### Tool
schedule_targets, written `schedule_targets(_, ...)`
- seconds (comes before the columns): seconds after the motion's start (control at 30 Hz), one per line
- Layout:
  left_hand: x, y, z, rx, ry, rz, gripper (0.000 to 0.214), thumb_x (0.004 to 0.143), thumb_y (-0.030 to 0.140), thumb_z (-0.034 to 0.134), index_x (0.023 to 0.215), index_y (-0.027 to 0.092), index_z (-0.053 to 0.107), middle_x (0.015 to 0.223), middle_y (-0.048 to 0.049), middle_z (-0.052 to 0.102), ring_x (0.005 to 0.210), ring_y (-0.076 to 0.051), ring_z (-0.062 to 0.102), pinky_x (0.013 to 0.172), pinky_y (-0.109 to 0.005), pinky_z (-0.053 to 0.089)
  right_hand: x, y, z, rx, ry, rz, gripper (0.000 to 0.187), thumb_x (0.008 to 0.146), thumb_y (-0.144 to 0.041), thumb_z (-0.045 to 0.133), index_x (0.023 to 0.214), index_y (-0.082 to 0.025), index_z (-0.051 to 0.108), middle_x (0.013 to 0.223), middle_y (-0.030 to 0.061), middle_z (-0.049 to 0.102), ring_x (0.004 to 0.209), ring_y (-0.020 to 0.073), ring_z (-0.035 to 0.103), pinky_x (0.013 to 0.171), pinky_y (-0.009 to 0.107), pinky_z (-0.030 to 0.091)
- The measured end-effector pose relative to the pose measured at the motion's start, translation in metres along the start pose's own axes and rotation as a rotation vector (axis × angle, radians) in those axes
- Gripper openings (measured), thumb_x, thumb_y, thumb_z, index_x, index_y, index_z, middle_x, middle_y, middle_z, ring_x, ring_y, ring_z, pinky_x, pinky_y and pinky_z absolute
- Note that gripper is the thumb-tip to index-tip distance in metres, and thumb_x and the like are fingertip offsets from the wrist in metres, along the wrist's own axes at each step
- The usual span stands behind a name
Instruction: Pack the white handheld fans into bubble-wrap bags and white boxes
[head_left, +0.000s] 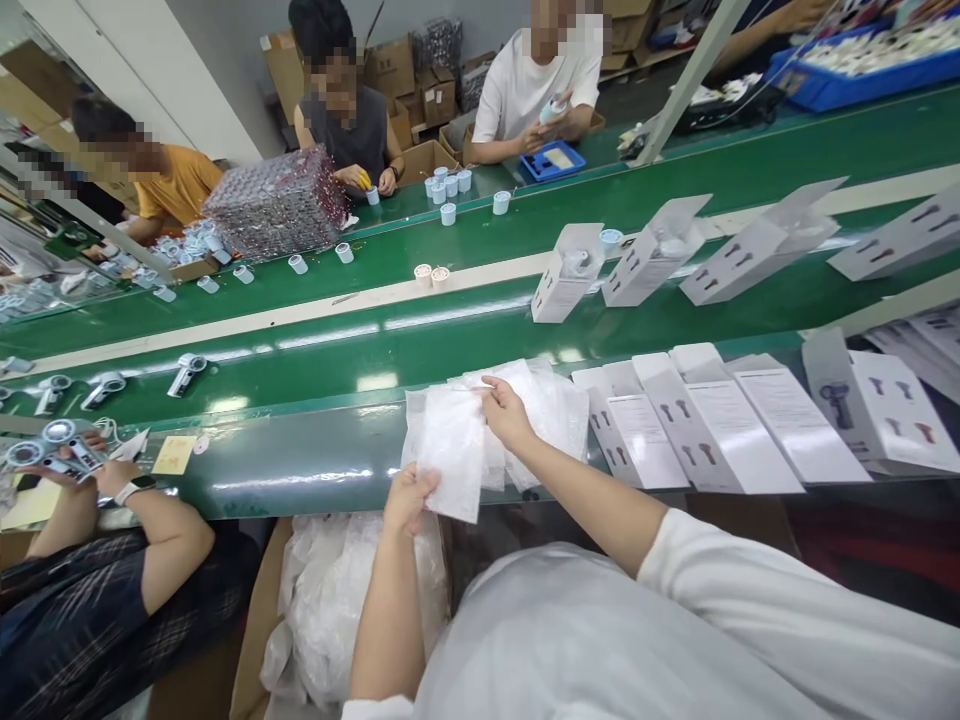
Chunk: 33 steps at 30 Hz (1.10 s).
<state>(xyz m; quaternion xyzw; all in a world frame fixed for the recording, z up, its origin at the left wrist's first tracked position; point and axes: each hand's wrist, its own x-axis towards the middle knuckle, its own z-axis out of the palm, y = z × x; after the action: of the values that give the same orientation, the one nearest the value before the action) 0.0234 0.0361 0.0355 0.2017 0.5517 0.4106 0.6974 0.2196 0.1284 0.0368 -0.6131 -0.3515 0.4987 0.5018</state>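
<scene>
A white translucent plastic bag (pixel 452 450) is held between my two hands above the near ledge. My left hand (pixel 409 500) pinches its lower left edge, thumb on top. Its upper right corner is gripped by the fingers of my right hand (pixel 508 412). Under and behind it lies a spread of similar plastic bags (pixel 551 410) on the ledge. Whether the held bag contains anything cannot be made out.
White printed boxes (pixel 645 430) lie in a row on my right; other open boxes (pixel 564 285) stand on the green conveyor (pixel 322 365). A carton of plastic bags (pixel 337 590) sits below. On the left, a co-worker handles fan-like devices (pixel 64 445); several people work opposite.
</scene>
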Motion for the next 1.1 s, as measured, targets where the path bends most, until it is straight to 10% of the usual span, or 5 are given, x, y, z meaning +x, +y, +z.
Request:
schedule_targets(0.3,0.063,0.029,-0.018,0.937,0.451,0.220,0.071,0.070,0.041,0.075,0.130,0.014,0.050,0.142,-0.0238,0.043,0.137,-0.039,0.031,0.105,-0.057,0.032,0.023,0.006,-0.004,-0.641,-0.267,-0.483,0.029,0.088,-0.022,0.042,0.107,-0.016,0.063,0.110,0.0121,0.066,0.111,0.0255,0.057,0.098,0.048,0.042)
schedule_targets(0.47,0.075,-0.013,0.002,1.620,0.210,0.365,0.069,0.083,0.059,0.052,0.144,0.030,0.037,0.158,-0.0099,0.018,0.145,-0.037,0.004,0.108,-0.069,0.005,-0.013,0.028,-0.043,-1.232,-0.596,-0.626,0.039,0.089,-0.040,0.052,0.124,-0.025,0.060,0.144,0.0098,0.045,0.141,0.0390,0.017,0.107,0.070,0.005)
schedule_targets(0.6,0.081,-0.041,0.011,1.552,0.162,0.314,0.077,0.087,0.058,0.043,0.150,0.022,0.018,0.157,-0.0124,0.018,0.146,-0.031,0.008,0.112,-0.062,0.003,-0.012,0.036,-0.091,-1.349,-0.099,-0.327,0.054,0.096,-0.045,0.034,0.144,-0.023,0.040,0.158,0.0109,0.016,0.143,0.0398,0.005,0.107,0.068,0.009)
schedule_targets(0.73,0.081,-0.056,0.045,1.348,0.187,0.299,0.073,0.091,0.051,0.036,0.151,0.018,0.012,0.156,-0.0133,0.021,0.146,-0.027,0.012,0.115,-0.055,0.009,-0.003,0.060,-0.110,-1.372,-0.102,-0.031,0.064,0.092,-0.057,0.034,0.149,-0.027,0.029,0.159,0.0099,0.003,0.140,0.0496,0.002,0.099,0.076,0.014)
schedule_targets(1.1,0.080,-0.041,0.064,1.430,0.280,0.191,0.067,0.082,0.057,0.052,0.140,0.026,0.041,0.159,-0.0111,0.009,0.146,-0.035,0.001,0.112,-0.062,0.012,-0.005,0.033,-0.086,-1.223,-0.190,-0.447,0.055,0.092,-0.043,0.041,0.136,-0.012,0.049,0.151,0.0184,0.031,0.142,0.0401,0.010,0.108,0.068,0.009)
